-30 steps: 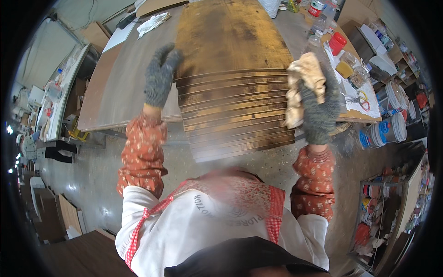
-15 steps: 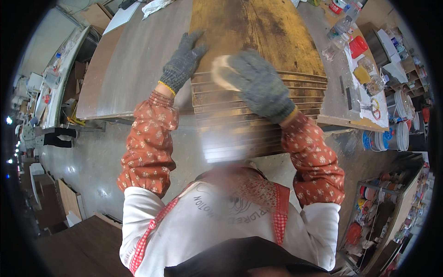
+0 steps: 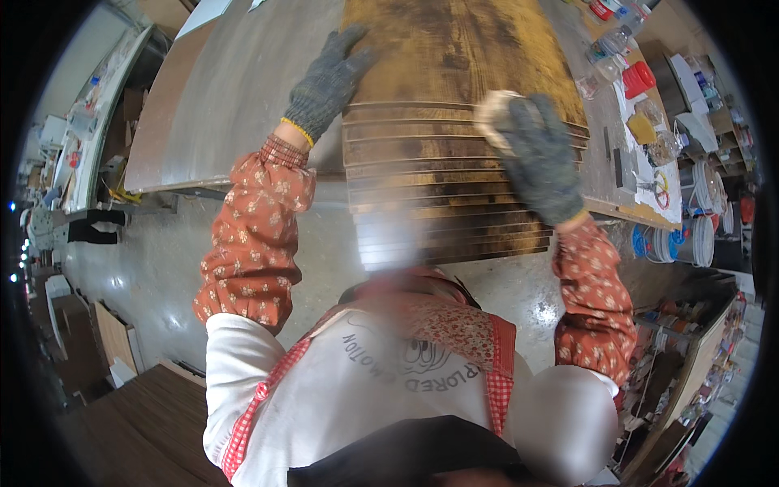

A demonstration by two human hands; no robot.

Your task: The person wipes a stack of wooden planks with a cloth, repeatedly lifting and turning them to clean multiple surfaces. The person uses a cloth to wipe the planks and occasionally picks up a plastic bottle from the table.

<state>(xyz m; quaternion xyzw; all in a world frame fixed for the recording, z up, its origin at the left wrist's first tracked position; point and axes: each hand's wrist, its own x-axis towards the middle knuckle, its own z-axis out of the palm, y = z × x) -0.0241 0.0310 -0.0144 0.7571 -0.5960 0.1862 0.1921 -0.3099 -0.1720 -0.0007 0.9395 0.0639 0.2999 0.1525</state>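
Observation:
A stack of wooden boards (image 3: 442, 65) with a yellow-brown, dark-grained top lies on the table, its near edges stepped toward me. My left hand (image 3: 326, 85), in a grey knit glove with a yellow cuff, rests along the top board's left edge, fingers spread. My right hand (image 3: 542, 158), gloved alike, is closed on a pale, rounded pad (image 3: 493, 122) over the top board's right side, by its near edge. Blur hides whether the pad is sponge or cloth. A bright hazy smear covers part of the near edges.
The grey table (image 3: 243, 105) extends left of the stack. Along its right side are plastic bottles (image 3: 610, 45), a red container (image 3: 639, 79) and a yellow sponge (image 3: 641, 128). White buckets (image 3: 696, 235) stand beyond at right. A crowded shelf (image 3: 682, 357) is at lower right.
My right hand has swept right with the pad, from the board's middle to its right side. My left hand stays at the left edge. The view has shifted slightly.

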